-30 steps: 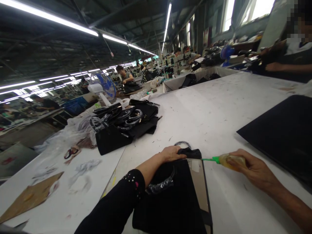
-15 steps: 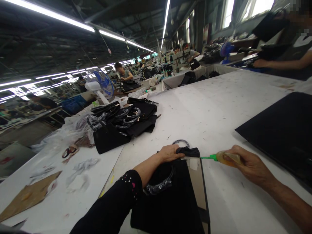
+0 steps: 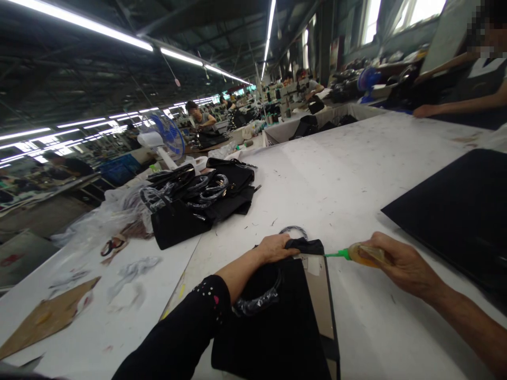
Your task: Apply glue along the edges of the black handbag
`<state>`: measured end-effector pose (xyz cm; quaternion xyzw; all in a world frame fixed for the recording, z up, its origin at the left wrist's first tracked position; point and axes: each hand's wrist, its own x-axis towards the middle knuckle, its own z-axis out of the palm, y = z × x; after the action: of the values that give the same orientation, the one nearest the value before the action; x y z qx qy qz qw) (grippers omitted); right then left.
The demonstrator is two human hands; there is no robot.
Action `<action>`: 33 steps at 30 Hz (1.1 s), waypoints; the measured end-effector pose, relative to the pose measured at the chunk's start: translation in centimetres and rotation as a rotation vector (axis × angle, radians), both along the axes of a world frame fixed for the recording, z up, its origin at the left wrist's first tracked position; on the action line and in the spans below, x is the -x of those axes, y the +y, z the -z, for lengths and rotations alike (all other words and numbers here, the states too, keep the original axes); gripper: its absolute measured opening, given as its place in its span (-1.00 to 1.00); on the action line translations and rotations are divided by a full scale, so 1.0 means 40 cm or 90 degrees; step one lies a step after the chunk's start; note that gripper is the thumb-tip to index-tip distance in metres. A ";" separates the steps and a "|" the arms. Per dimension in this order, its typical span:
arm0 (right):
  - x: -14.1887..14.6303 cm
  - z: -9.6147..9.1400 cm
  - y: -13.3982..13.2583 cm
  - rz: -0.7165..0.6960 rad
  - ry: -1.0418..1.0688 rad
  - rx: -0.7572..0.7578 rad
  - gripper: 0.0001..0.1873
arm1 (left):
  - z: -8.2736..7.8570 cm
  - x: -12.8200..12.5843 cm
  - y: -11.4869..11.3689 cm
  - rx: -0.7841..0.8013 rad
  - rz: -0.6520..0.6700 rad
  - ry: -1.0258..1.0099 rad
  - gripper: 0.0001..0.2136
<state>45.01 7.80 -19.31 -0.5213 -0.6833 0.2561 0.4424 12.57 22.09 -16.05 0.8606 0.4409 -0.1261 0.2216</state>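
Observation:
A black handbag (image 3: 273,332) lies on the table in front of me, with a plastic-wrapped handle (image 3: 259,303) on its near face and another handle loop (image 3: 295,230) beyond it. My left hand (image 3: 276,248) grips the folded black flap (image 3: 307,246) at the bag's top edge. Beneath the flap, a strip of beige board (image 3: 319,301) shows along the bag's right side. In my right hand (image 3: 400,261) is a squeeze bottle of amber glue (image 3: 366,255), held nearly level. Its thin green nozzle (image 3: 336,254) points left, the tip at the flap's right corner.
Several black bags with wrapped handles (image 3: 206,195) are heaped at the left back. A large black sheet (image 3: 455,211) lies at right. Brown cardboard (image 3: 51,316) and plastic scraps (image 3: 134,269) lie at left. A blue fan (image 3: 170,137) stands behind the heap; a co-worker (image 3: 475,89) is at far right.
My right hand and the glue bottle have shifted very slightly left, along the flap's corner. The co-worker at far right has lowered the black piece that was held up. My left hand stays put.

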 end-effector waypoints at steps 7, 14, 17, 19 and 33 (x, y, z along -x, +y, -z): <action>-0.007 -0.016 0.010 -0.015 0.000 0.011 -0.44 | -0.003 -0.001 0.000 0.004 0.004 -0.005 -0.71; -0.011 -0.003 -0.005 -0.003 0.017 0.033 -0.46 | -0.012 -0.004 -0.006 0.002 0.001 -0.004 -0.73; -0.010 0.006 -0.011 0.008 0.020 0.034 -0.46 | -0.014 -0.005 -0.008 0.000 0.003 -0.005 -0.73; -0.012 0.006 -0.016 -0.014 0.014 0.047 -0.46 | -0.012 -0.004 -0.008 0.000 0.007 -0.007 -0.72; -0.018 0.003 -0.018 -0.023 0.001 0.031 -0.50 | -0.002 -0.001 -0.004 -0.006 0.016 -0.007 -0.73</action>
<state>45.74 7.07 -19.43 -0.5194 -0.6860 0.2806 0.4254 12.63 21.93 -15.96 0.8678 0.4292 -0.1224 0.2184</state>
